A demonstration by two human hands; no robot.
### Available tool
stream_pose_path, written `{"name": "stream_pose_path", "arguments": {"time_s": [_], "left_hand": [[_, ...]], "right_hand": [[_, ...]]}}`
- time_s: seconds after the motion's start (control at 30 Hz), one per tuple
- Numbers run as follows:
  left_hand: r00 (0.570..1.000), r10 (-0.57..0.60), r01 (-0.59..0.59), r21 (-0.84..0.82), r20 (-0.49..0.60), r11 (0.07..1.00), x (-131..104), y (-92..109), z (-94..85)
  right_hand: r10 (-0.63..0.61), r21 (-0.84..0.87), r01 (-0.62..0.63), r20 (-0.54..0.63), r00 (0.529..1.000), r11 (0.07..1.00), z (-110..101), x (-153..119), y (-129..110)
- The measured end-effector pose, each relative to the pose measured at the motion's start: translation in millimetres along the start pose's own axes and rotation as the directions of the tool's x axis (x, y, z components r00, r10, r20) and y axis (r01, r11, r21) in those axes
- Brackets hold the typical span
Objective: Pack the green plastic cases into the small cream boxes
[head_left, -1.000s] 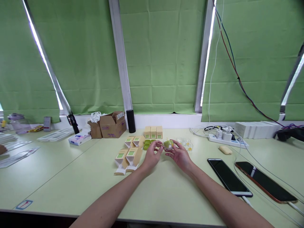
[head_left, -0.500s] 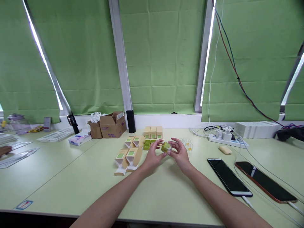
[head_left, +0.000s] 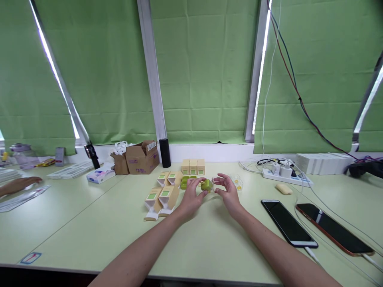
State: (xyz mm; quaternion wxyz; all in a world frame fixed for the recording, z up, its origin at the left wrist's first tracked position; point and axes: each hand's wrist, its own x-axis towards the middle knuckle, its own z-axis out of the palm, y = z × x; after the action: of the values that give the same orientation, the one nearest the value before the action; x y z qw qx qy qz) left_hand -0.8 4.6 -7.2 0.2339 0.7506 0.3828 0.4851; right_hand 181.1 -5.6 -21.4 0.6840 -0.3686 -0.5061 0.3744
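Observation:
My left hand [head_left: 193,196] pinches a small rounded green case [head_left: 206,185] between thumb and fingers, above the table. Close on its right, my right hand [head_left: 229,193] has its thumb and fingertips curved about a clear plastic piece [head_left: 213,184]; whether this piece joins the green case is too small to tell. Behind my left hand stand several green containers [head_left: 184,182], partly covered by the fingers. Clear plastic cups with yellow spots [head_left: 237,182] lie just beyond my right hand. Left of my left hand are several open cardboard boxes [head_left: 153,198] with green windows.
Three closed small boxes [head_left: 193,166] stand at the back. A brown carton [head_left: 142,157] and a black cylinder [head_left: 164,153] are behind left. Two phones [head_left: 289,223] with cables lie right, near a power strip [head_left: 287,176]. Another person's hand [head_left: 24,184] rests far left.
My left hand and the green case have shifted slightly left, and the case has turned. My right fingertips sit a little apart from the case. The other person's hand has reached further in.

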Motion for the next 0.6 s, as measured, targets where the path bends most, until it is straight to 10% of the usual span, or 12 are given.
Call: {"name": "stream_pose_path", "arguments": {"time_s": [0.3,0.6], "left_hand": [[0.967,-0.001,-0.091,0.347,0.256,0.933,-4.1,-2.7,-0.4],[0.958,-0.045,-0.095,0.461,0.284,0.882,-8.8,6.2,2.9]], "right_hand": [[0.03,-0.078,-0.043,-0.166,0.986,0.996,-7.2,8.1,8.9],[0.021,-0.112,-0.036,-0.133,0.991,0.993,-7.8,8.4,13.0]]}}
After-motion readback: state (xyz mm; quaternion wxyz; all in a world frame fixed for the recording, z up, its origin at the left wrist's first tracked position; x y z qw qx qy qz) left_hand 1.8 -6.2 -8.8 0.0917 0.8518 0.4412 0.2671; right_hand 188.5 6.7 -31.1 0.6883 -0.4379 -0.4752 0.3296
